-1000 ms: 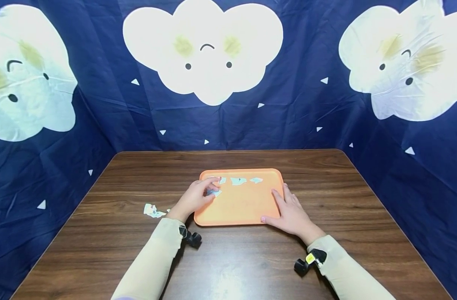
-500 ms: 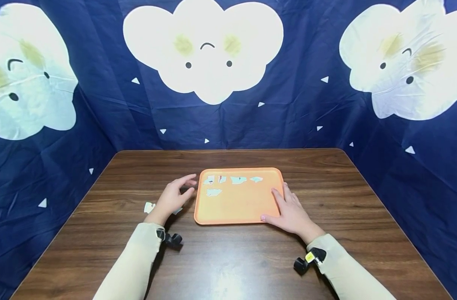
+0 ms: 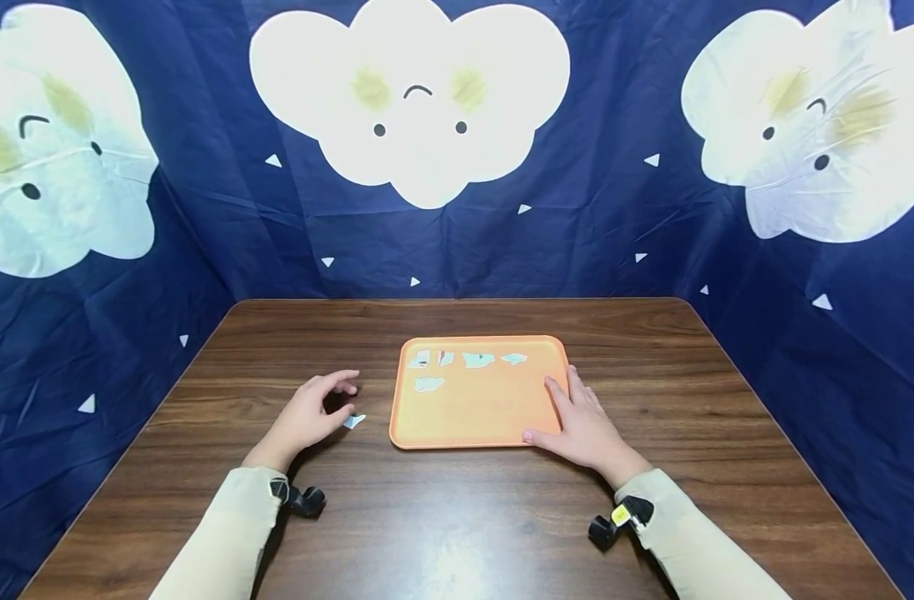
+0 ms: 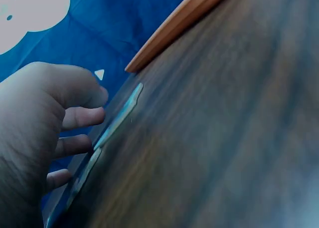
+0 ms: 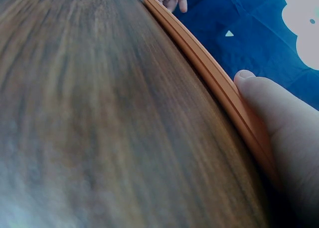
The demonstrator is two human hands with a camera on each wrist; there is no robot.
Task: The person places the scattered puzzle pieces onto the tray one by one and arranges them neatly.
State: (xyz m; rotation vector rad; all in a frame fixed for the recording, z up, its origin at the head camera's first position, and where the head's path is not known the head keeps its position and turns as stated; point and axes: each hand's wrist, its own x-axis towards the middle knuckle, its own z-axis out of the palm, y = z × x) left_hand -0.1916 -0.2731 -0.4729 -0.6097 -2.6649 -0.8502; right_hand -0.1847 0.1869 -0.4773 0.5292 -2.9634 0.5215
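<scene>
An orange tray [image 3: 475,417] lies on the table. Along its far side is a row of small pale-blue paper pieces with ragged edges [image 3: 478,360], and one more piece [image 3: 430,384] lies below the row at the left. My left hand [image 3: 307,417] hovers over the table left of the tray, fingers loosely bent, nothing held. Beside its thumb lies another paper piece [image 3: 354,422]; the left wrist view shows a flat piece [image 4: 119,118] and a second one [image 4: 85,177] under the fingers. My right hand [image 3: 587,425] rests spread on the tray's right edge, thumb on the front rim.
The brown wood-grain table [image 3: 457,517] extends around the tray on all sides. A dark blue cloth [image 3: 614,250] with white clouds hangs behind and at both sides. Each wrist wears a small black camera [image 3: 307,500].
My left hand has pulled back from the tray's upper left, moving left and towards me, to the paper pieces on the table. The right hand stays on the tray.
</scene>
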